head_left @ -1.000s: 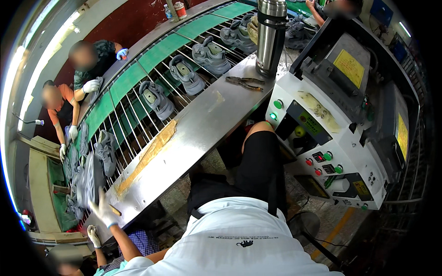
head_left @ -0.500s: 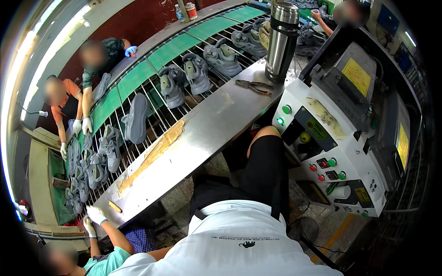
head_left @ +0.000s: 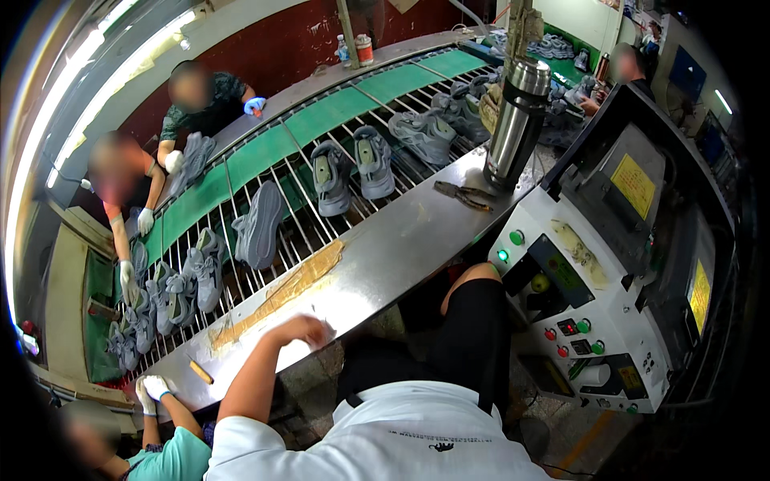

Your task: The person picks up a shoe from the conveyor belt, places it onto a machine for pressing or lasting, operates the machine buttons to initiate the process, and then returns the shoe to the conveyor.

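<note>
My left hand (head_left: 303, 329) is over the near edge of the steel ledge (head_left: 385, 260), beside the brown tape stuck on it. Its fingers are smeared and partly turned away, so I cannot make out whether anything is in them. My right hand is out of view. Beyond the ledge, grey sneakers stand on a conveyor of metal rods. The nearest to my hand is a sneaker tipped on its side with its sole showing (head_left: 263, 227). Two more, an upright sneaker (head_left: 330, 178) and its neighbour (head_left: 374, 163), stand farther right.
Pliers (head_left: 465, 195) and a steel thermos (head_left: 517, 124) rest on the ledge's right end. A white control box (head_left: 577, 305) with coloured buttons stands to my right. A small yellow bar (head_left: 200, 372) lies at lower left, near a gloved co-worker (head_left: 164, 461). Two other co-workers stand across the conveyor.
My left forearm and hand have come into view over the ledge. The sneakers appear shifted with the view. The co-worker across the belt now has a hand on a grey shoe.
</note>
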### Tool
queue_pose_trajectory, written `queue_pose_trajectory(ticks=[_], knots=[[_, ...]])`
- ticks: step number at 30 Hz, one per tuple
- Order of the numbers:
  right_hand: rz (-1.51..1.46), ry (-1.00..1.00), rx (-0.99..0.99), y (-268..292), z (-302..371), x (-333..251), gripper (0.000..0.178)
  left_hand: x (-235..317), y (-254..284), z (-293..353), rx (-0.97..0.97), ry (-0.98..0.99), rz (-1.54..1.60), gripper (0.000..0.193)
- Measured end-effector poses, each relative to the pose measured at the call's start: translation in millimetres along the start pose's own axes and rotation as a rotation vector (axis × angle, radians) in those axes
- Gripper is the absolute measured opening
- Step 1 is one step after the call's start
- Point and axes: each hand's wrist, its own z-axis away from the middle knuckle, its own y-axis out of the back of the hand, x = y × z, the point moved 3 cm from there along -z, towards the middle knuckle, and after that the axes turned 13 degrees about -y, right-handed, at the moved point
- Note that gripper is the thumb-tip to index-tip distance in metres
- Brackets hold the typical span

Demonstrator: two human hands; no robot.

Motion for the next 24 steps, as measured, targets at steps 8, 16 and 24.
queue_pose_trajectory(ticks=[8, 16, 24], knots=[[0.185, 0.137, 0.107, 21.7, -19.7, 16.2, 0.041, 52.7, 169.9, -97.2, 1.060, 0.133, -1.082, 0.087], [-0.440, -0.042, 0.346, 48.2, 25.2, -30.1, 0.036, 58.9, 214.2, -175.1, 0.947, 0.501, -1.316, 0.062], [-0.381, -0.076, 0.356, 78.8, 27.4, -61.3, 0.035, 94.0, 211.6, -113.0, 0.698, 0.542, -1.462, 0.083]])
